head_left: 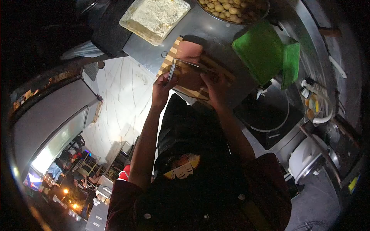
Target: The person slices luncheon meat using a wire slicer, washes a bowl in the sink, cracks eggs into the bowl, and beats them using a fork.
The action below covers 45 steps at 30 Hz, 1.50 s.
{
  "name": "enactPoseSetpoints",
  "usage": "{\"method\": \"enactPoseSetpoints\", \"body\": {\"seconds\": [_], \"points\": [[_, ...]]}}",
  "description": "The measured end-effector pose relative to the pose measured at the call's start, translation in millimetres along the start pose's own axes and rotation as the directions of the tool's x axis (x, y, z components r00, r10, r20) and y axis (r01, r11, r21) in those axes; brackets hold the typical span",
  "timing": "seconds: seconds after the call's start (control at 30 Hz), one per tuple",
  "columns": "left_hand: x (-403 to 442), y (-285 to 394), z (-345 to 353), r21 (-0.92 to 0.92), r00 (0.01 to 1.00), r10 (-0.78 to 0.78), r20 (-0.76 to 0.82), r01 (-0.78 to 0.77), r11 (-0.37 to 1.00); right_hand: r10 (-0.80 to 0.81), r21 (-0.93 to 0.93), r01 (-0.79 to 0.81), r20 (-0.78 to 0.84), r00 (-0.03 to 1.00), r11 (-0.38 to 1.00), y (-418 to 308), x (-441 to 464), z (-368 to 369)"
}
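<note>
A: Where's the rectangular container (189, 79)?
B: Between the two hands, above the striped board (163, 68). The left hand (163, 85) has its fingers closed on the near-left edge; the right hand (216, 86) seems to grip the opposite side, though it's dim there.

A: What could go wrong?
B: It could tip if one side's grip loosens, since the hold looks to be only at the edges. Lowered or tilted forward, it might knock the pinkish block (190, 51) just beyond the fingers. I can't tell whether they touch already. The board sits by the table's near edge, so a shove toward the body could send it off.

A: And the surface?
B: A grey metal table (210, 36). Farther beyond the fingers are a white-dusted tray (127, 20), to the left, and a bowl of potato-like pieces (225, 9); green containers (259, 52) stand to the right.

A: The room?
B: Dim. Left of the fingers is a bright, veined floor (111, 84); right and nearer the body, a dark panel (266, 109), perhaps a hob.
</note>
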<state>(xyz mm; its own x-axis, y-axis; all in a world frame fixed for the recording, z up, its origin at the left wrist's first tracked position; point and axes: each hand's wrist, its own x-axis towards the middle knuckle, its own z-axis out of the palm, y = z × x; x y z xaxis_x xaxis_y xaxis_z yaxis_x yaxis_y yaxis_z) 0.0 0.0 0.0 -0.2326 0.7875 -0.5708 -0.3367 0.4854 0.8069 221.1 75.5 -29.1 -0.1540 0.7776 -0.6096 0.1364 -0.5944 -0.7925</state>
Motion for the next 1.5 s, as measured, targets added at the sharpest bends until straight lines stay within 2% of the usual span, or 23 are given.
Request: {"method": "enactPoseSetpoints", "body": {"seconds": [0.07,0.17,0.27,0.37,0.4,0.5,0.53,0.63,0.73,0.77,0.83,0.87,0.9,0.97,1.1,1.17,1.2,1.23,1.3,1.4,1.5], "points": [[-4.7,6.0,9.8,0.050,0.998,0.012,-0.056,-0.009,0.999,-0.108,-0.033,0.108,-0.009,0.994,0.994,18.7,-1.4,-3.6],[5.1,6.4,5.0,0.146,0.999,0.038,0.018,-0.040,0.988,-0.104,0.079,0.106,-0.025,0.994,0.991,-2.4,-14.0,7.9],[-0.7,-0.9,6.3,0.120,0.999,-0.014,-0.043,0.019,0.993,-0.051,0.201,0.055,-0.028,0.998,0.978,-18.4,-27.1,13.4],[-10.1,-27.9,10.6,0.016,0.987,0.122,-0.106,-0.121,0.993,-0.084,0.227,0.079,0.012,0.996,0.971,3.4,-13.9,7.7],[-23.3,-18.1,24.1,0.162,0.975,0.125,-0.184,-0.095,0.982,-0.093,0.177,0.084,0.044,0.995,0.981,-4.7,-16.0,3.1],[-49.6,-4.5,47.3,0.275,0.946,-0.042,-0.322,0.137,0.952,-0.113,0.028,0.110,0.146,0.983,0.994,-25.9,-17.9,-15.6],[-50.8,-16.8,52.8,0.234,0.932,0.044,-0.360,0.045,0.971,-0.115,-0.019,0.121,0.186,0.976,0.992,-16.6,-10.5,-23.9],[-54.0,-19.3,56.4,0.246,0.934,0.053,-0.352,0.038,0.968,-0.159,-0.090,0.182,0.217,0.963,0.979,-22.9,-2.4,-29.3],[-43.9,-57.9,40.9,-0.175,0.930,-0.021,-0.367,-0.047,0.983,-0.291,-0.080,0.319,0.251,0.923,0.944,-12.7,25.6,-27.3],[-41.4,-56.5,38.5,-0.198,0.932,-0.062,-0.358,-0.011,0.980,-0.345,-0.067,0.375,0.270,0.899,0.924,-6.8,35.9,-28.8],[-39.3,-49.9,31.8,-0.242,0.932,-0.143,-0.334,0.062,0.968,-0.258,-0.163,0.317,0.308,0.916,0.934,-34.5,34.9,-25.8],[-38.1,-47.6,29.0,-0.224,0.938,-0.146,-0.315,0.076,0.972,-0.214,-0.211,0.290,0.320,0.923,0.933,-45.7,33.0,-22.6],[-33.3,-56.6,25.0,-0.112,0.940,-0.068,-0.334,0.032,0.993,-0.246,-0.167,0.308,0.311,0.918,0.937,-44.0,34.9,-20.4],[-26.2,-57.4,28.8,-0.063,0.932,0.143,-0.334,-0.174,0.983,-0.306,-0.085,0.341,0.281,0.910,0.936,-34.8,42.3,-17.2],[-25.9,-53.8,25.3,-0.034,0.965,0.093,-0.247,-0.104,0.994,-0.066,-0.192,0.113,0.237,0.969,0.975,-38.3,28.3,-24.0],[-28.2,-53.1,27.5,-0.051,0.964,0.122,-0.236,-0.138,0.989,-0.207,-0.212,0.281,0.314,0.926,0.936,-27.7,18.9,-34.5],[-28.9,-53.9,26.8,0.041,0.956,0.144,-0.257,-0.138,0.990,-0.256,-0.213,0.339,0.340,0.905,0.916,-26.0,13.5,-36.3],[-28.1,-54.9,28.9,-0.015,0.953,0.157,-0.260,-0.166,0.986,-0.300,-0.209,0.392,0.365,0.881,0.896,-25.0,10.1,-38.5],[-24.1,-56.5,32.5,-0.107,0.949,0.181,-0.259,-0.215,0.971,-0.276,-0.225,0.358,0.326,0.904,0.906,-17.7,10.1,-40.2],[-20.4,-53.0,33.0,-0.146,0.964,0.167,-0.207,-0.199,0.969,-0.283,-0.191,0.353,0.315,0.906,0.916,-9.0,21.0,-44.0],[-22.3,-49.8,32.9,-0.026,0.968,0.123,-0.220,-0.132,0.991,-0.266,-0.131,0.313,0.289,0.920,0.941,-7.7,16.9,-40.2]]}}
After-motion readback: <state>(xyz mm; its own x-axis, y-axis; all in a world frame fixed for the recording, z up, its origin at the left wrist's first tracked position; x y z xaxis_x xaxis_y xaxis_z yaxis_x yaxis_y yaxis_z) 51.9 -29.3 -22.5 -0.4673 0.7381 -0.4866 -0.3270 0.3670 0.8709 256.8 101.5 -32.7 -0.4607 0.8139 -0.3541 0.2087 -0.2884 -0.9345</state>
